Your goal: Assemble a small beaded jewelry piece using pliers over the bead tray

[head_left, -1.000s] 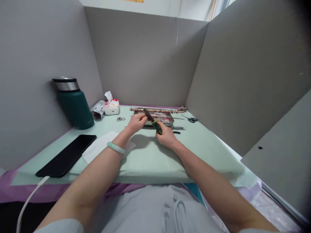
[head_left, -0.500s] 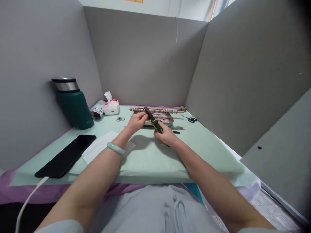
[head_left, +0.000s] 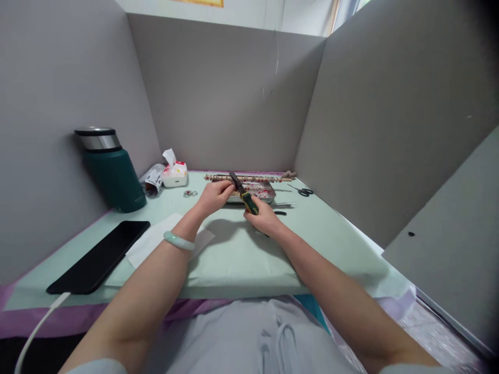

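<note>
Dark green handles sit wrapped in the right hand (head_left: 265,217), and those belong to the pliers (head_left: 249,202), held up so that they overlap the metal tray (head_left: 268,199) in this view. Look at the line they make: the long axis slants forward and leftward out of the right palm, bringing the metal nose just beside the fingertips of the left hand (head_left: 214,197). That is the relation everything hangs on, tool head against pinch, with the left hand nearer the nose and the right one owning the handles. Thumb and forefinger on the left are drawn close together; whether anything sits between them is too small to tell, and so is how far the jaws part. Beyond, a beaded stick (head_left: 273,179) lies crosswise at the tray's far side, black-handled scissors (head_left: 306,192) rest off to the right, and small ring-shaped pieces (head_left: 190,194) lie to the left.
</note>
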Motion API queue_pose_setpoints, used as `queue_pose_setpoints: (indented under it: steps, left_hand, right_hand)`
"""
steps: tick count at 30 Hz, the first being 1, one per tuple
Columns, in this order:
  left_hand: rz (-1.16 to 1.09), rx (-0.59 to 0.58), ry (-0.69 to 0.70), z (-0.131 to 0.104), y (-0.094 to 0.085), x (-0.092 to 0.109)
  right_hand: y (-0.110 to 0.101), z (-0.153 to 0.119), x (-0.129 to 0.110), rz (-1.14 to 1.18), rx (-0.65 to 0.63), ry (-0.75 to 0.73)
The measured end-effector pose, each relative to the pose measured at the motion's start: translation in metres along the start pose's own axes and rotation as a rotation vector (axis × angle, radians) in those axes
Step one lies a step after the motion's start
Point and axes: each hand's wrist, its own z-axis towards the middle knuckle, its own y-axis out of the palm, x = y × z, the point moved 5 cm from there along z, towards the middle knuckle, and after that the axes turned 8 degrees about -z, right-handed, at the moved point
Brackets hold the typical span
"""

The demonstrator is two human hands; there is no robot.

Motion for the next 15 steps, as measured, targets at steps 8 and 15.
queue_pose_setpoints:
  steps: [8, 15]
  left_hand:
    - [0.27, -0.057, -0.057, 0.001, -0.004, 0.006]
    - [0.197, 0.368, 0.087, -0.014, -0.077, 0.085]
  right_hand:
    - [0.001, 0.0, 0.004, -0.208, 0.054, 0.026]
    - [0.0, 0.003, 0.014, -0.127, 0.052, 0.056]
